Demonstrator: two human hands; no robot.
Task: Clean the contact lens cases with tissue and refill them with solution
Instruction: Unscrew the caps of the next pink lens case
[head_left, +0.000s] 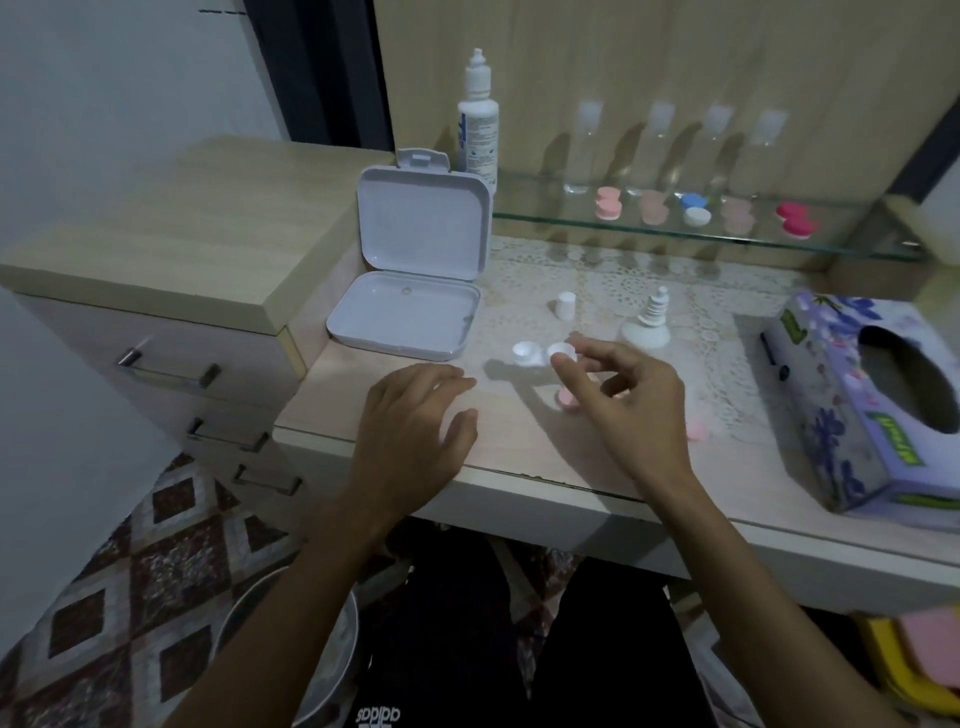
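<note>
An uncapped white contact lens case (525, 353) with two wells lies on the desk near its front. My right hand (623, 395) hovers over the case's right well, fingers loosely curled, fingertips just above it and holding nothing that I can see. My left hand (415, 415) rests flat on the desk to the left of the case. Two pink lids sit near my right hand: one pink lid (565, 400) under the palm, another pink lid (696, 430) by the wrist. A small solution bottle (649, 325) stands uncapped behind the case, with its white cap (565, 305) to the left. A floral tissue box (872, 405) is at the right.
An open white plastic box (415, 291) stands at the left of the desk. A tall solution bottle (478, 124) stands behind it. A glass shelf (571, 221) carries several coloured lens cases and clear bottles. A drawer cabinet (156, 249) is on the left; the desk edge runs close to me.
</note>
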